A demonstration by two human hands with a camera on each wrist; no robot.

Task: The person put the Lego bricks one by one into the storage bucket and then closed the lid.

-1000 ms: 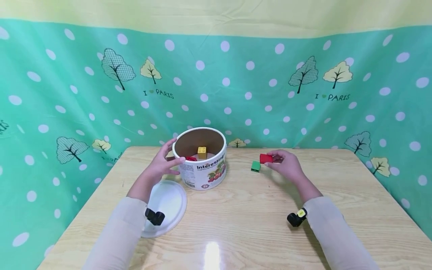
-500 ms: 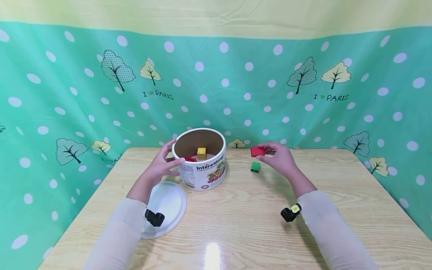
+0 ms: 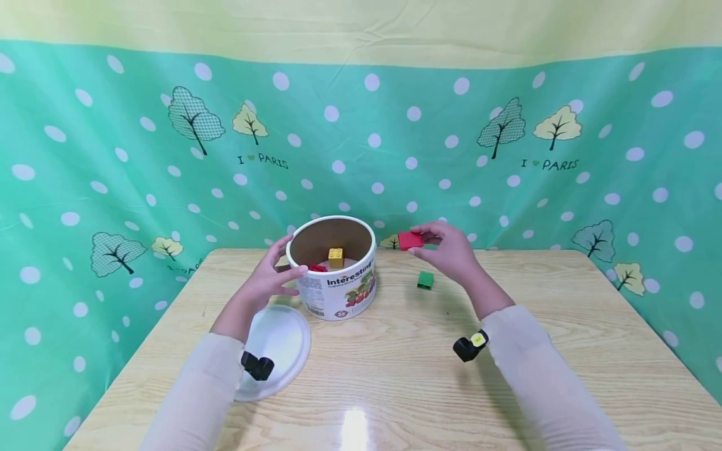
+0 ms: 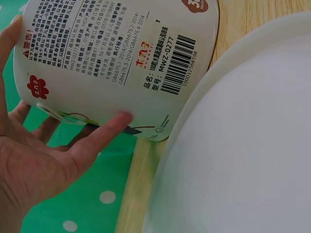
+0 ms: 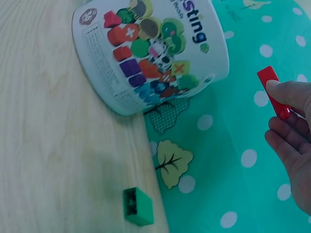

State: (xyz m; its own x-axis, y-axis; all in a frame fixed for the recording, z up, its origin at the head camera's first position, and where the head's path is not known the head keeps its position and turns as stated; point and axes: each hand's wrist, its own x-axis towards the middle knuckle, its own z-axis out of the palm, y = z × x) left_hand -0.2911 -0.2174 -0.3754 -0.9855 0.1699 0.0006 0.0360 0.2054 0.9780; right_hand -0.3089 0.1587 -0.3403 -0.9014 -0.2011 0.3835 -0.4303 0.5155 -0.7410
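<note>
A white round tub (image 3: 341, 300) printed "Interesting" stands at the back of the table, its top uncovered. My left hand (image 3: 264, 280) rests against the tub's left side, thumb toward the front; the left wrist view shows that thumb lying fairly straight on the printed wall (image 4: 97, 99). Inside the tub are a yellow brick (image 3: 335, 258) and red pieces (image 3: 316, 267), partly hidden by the rim. To the right of the tub, my right hand (image 3: 451, 255) pinches a flat red brick (image 3: 410, 240) above the table. A green brick (image 5: 139, 208) lies on the table below that hand.
A white round lid (image 3: 284, 347) lies on the wooden table (image 3: 395, 376), in front of the tub and partly under my left forearm. Behind the table hangs a green dotted cloth (image 3: 361, 169).
My right hand has lifted the red brick from beside the green brick and carried it up and left toward the tub. The left hand stays against the tub.
</note>
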